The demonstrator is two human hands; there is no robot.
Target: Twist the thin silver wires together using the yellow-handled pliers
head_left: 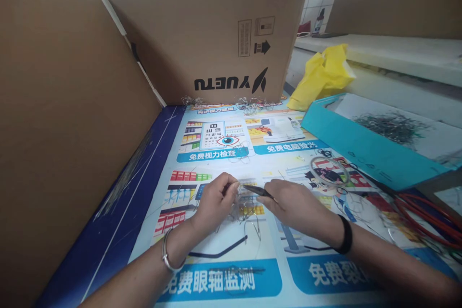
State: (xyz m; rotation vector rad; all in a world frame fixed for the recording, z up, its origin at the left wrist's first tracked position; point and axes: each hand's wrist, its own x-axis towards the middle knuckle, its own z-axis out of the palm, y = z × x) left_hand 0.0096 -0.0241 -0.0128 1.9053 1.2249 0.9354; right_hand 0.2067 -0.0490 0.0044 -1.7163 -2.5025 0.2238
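Note:
My left hand is closed in a pinch around thin wire, with the thumb and forefinger pressed together. Loops of fine wire hang below and beside its fingertips. In my right hand is a pair of dark pliers, whose tip points left and lies close to the left fingertips. Whether the jaws touch the wire is too small to tell. A small bundle of straight dark wires lies on the printed sheet nearer to me.
Cardboard panels stand at the left and back. Wire tangles lie at the back panel's foot. On the right are a yellow bag, a turquoise box holding wire pieces, a clear ring and red cable.

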